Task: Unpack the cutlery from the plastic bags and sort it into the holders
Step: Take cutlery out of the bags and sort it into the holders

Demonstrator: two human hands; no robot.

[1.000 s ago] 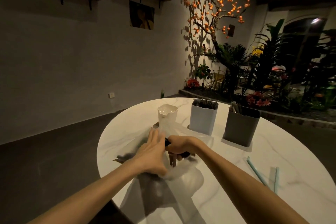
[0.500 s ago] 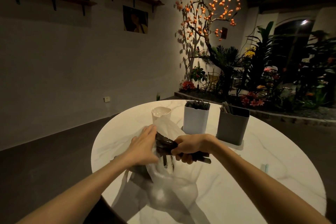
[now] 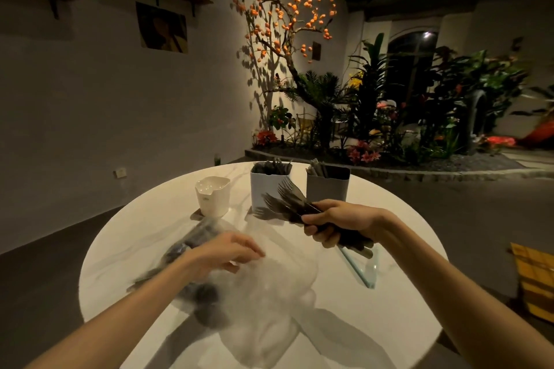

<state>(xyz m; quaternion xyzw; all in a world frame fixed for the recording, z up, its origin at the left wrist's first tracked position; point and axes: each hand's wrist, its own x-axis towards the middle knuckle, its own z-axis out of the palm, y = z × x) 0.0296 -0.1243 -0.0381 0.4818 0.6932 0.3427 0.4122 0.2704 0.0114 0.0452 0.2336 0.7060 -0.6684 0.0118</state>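
Observation:
My right hand (image 3: 335, 223) grips a bundle of dark forks (image 3: 289, 199) above the table, tines pointing up and left toward the holders. My left hand (image 3: 223, 253) hovers blurred over a clear plastic bag (image 3: 269, 287) that lies crumpled on the table; its fingers hang loosely curled and hold nothing that I can see. Dark cutlery (image 3: 180, 249) lies under the plastic beside the left hand. Three holders stand at the far side: a small white cup (image 3: 212, 196), a white holder (image 3: 263, 186) with cutlery in it, and a grey holder (image 3: 328, 184) with cutlery in it.
The round white marble table (image 3: 389, 323) carries two pale blue straws (image 3: 358, 271) on the right. A yellow checked cloth (image 3: 533, 281) sits off the table's right edge. Plants and a lit tree fill the far corner.
My right hand has pulled the bundle of forks out of the bag and lifted it to the right. The left hand has let the bag drop flat on the table.

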